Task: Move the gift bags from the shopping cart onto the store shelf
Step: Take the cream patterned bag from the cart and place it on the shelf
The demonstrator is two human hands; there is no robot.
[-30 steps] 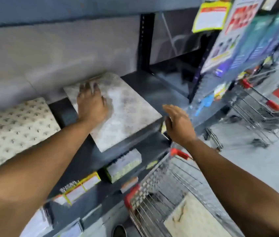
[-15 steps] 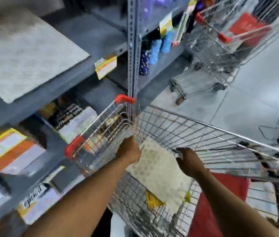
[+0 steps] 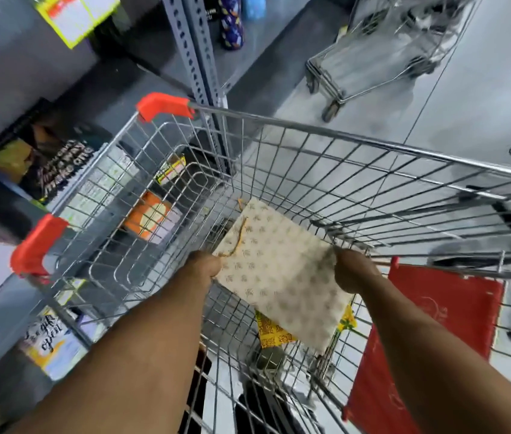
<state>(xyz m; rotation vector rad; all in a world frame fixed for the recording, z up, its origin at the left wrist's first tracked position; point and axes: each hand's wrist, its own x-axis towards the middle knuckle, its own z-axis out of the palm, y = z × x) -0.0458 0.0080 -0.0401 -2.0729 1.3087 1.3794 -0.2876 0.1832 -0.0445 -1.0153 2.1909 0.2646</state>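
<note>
Head view, bag in hand: a flat cream paper gift bag with a gold motif and orange cord handle (image 3: 274, 274), inside the silver wire shopping cart (image 3: 373, 145), off its floor, near the handle end.
Left hand (image 3: 204, 266): fingers closed on the bag's left edge.
Right hand (image 3: 352, 269): fingers closed on its right edge.
Left in cart: a yellow patterned gift bag (image 3: 271, 333) lies underneath on the cart's floor; whether more lie there I cannot tell.
Grey metal store shelf (image 3: 44, 57): at the cart's left side.
Progress: judged mid-task; this bag is gripped but not shelved, and at least one more follows.
</note>
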